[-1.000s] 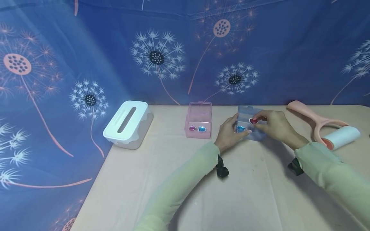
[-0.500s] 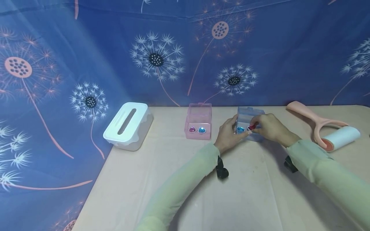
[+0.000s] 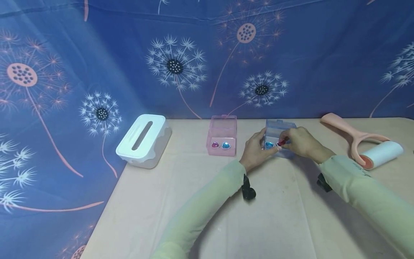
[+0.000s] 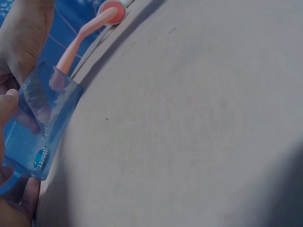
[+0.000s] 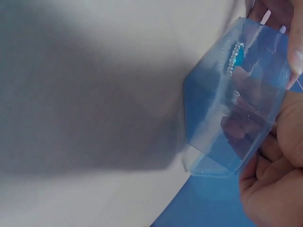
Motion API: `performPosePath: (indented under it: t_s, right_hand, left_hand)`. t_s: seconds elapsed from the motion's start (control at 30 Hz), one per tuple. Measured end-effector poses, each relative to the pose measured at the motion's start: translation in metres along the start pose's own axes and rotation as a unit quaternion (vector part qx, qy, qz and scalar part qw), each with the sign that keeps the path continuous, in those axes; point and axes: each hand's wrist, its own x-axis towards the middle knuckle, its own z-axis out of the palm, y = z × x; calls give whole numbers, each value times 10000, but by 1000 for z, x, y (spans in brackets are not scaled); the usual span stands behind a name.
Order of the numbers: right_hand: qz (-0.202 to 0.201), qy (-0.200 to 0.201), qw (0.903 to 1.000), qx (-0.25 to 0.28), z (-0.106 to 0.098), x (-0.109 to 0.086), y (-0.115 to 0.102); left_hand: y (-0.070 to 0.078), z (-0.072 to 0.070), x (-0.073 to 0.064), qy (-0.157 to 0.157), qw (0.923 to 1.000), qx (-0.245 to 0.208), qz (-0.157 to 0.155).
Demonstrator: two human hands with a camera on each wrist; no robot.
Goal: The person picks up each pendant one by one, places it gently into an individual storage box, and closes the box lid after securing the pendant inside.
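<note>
My left hand (image 3: 253,151) grips the left side of a see-through blue plastic box (image 3: 284,154), thumb over its front rim. Its hinged lid (image 3: 279,125) stands open at the back. Inside, at the left, lies a blue gem (image 3: 269,145) with a silver beaded edge, seen through the wall in the right wrist view as well. Thumb and fingers of my right hand (image 3: 305,142) reach into the box and pinch a red gem (image 3: 280,142) beside the blue one. In the left wrist view these fingertips (image 4: 42,113) show through the wall, low in the box.
An open pink box (image 3: 221,151) to the left holds a pink gem (image 3: 215,144) and a blue gem (image 3: 226,145). A white-lidded tissue box (image 3: 142,140) stands far left. On the right lies a lint roller (image 3: 385,153) with a peach handle. Patterned blue cloth hangs behind the table.
The right hand has lowered the red gem leftward and down into the blue box, beside the blue gem. During the last half second it has hardly moved. The left hand has stayed on the box.
</note>
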Motion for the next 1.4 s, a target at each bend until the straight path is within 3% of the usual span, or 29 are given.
performPosePath:
  t_s: [0.27, 0.43, 0.53, 0.63, 0.7, 0.77, 0.83, 1.0, 1.1, 1.13, 1.17, 1.33, 1.4]
  right_hand:
    - [17, -85, 9999, -133, -2, 1, -1]
    - [153, 26, 9998, 142, -3, -1, 0]
    - [373, 552, 9961, 576, -6, -6, 3]
    - [838, 1297, 9814, 1137, -12, -11, 8]
    - [1293, 1604, 9660, 1563, -15, -13, 13]
    - [1808, 1574, 9490, 2048, -16, -12, 20]
    - [2262, 1285, 9246, 2784, -14, -8, 27]
    - [2906, 315, 8434, 4508, -11, 0, 38]
    - [3019, 11, 8181, 4894, -13, 1, 40]
    - [3106, 98, 8154, 4885, -13, 2, 40]
    - [3145, 219, 8033, 5052, -12, 4, 39]
    - [2998, 1014, 7350, 5996, -7, 12, 33]
    - [2740, 1129, 6973, 6526, -6, 11, 33]
  left_hand:
    - [2, 0, -1, 4, 10000, 0, -85]
    - [4, 0, -2, -28, 9999, -1, -162]
    - [6, 1, -3, -66, 9998, 12, -210]
    - [8, 2, -4, -29, 9997, -48, -217]
    - [9, 2, -5, 29, 9997, -78, -233]
    - [10, 3, -5, 79, 9996, -86, -245]
    - [10, 4, -6, 105, 9995, -94, -266]
    - [10, 6, -7, 179, 9993, -137, -287]
    - [11, 8, -7, 177, 9995, -115, -251]
    - [11, 9, -7, 165, 9995, -113, -253]
    - [11, 9, -7, 161, 9995, -87, -239]
    - [11, 8, -7, 144, 9996, -100, -215]
    - [11, 7, -8, 133, 9996, -107, -210]
